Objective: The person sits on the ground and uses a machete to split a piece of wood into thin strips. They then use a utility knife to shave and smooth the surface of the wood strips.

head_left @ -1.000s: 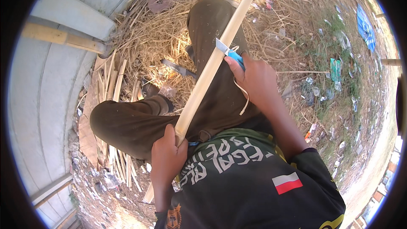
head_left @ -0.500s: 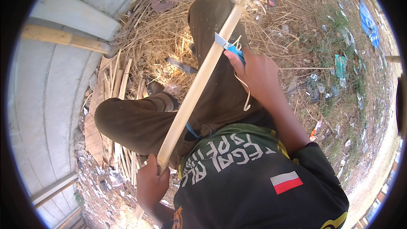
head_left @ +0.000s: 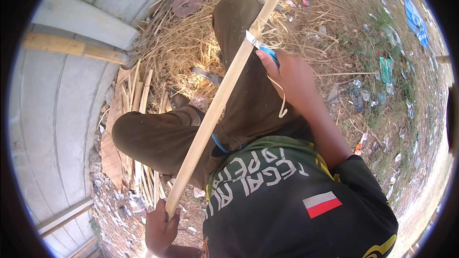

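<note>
A long pale bamboo strip (head_left: 213,117) slants across my lap, from low at the left up past my far knee. Near its lower end, my left hand (head_left: 162,227) is closed around it. My right hand (head_left: 294,76) grips a blue-handled utility knife (head_left: 266,50), whose blade lies across the strip's upper part. Thin curled shavings (head_left: 275,36) bunch beside the blade, and one longer curl (head_left: 282,102) hangs below my right hand. The knife's handle is mostly hidden in my fingers.
Several cut bamboo strips (head_left: 146,174) lie by a grey panel wall (head_left: 43,114) at the left, with a bamboo pole (head_left: 76,48) against it. Straw-like shavings (head_left: 191,43) cover the ground ahead. A dark blade-like piece (head_left: 205,74) rests between my legs. Litter and grass spread to the right.
The bamboo strip has slid down and left with my left hand, its upper end now in view. More shavings have gathered at the blade, while my right hand has barely moved.
</note>
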The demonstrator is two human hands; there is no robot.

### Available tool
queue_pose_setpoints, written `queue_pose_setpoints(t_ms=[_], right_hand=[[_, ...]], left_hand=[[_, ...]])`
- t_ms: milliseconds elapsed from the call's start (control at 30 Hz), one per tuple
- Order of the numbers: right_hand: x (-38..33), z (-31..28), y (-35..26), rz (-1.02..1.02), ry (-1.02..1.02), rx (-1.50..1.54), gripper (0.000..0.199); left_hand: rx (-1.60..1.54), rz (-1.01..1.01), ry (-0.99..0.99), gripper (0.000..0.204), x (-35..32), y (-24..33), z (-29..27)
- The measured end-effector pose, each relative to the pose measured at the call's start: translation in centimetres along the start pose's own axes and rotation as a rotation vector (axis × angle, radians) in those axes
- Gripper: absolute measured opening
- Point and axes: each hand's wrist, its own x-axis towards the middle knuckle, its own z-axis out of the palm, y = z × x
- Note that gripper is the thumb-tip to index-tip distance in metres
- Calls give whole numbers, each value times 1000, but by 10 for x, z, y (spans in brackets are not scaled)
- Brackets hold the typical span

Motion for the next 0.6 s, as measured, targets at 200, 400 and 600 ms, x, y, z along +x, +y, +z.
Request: queue_pose_setpoints(t_ms=[200,400,600], right_hand=[[13,-9,7,161,-84,132,74],[11,-4,4,87,-55,7,74],[8,-2,8,84,-10,-3,69]], left_hand=[[-223,319,-74,24,71,14,27],[-333,425,-119,30,129,59,42],[-355,564,-207,34,173,87,32]])
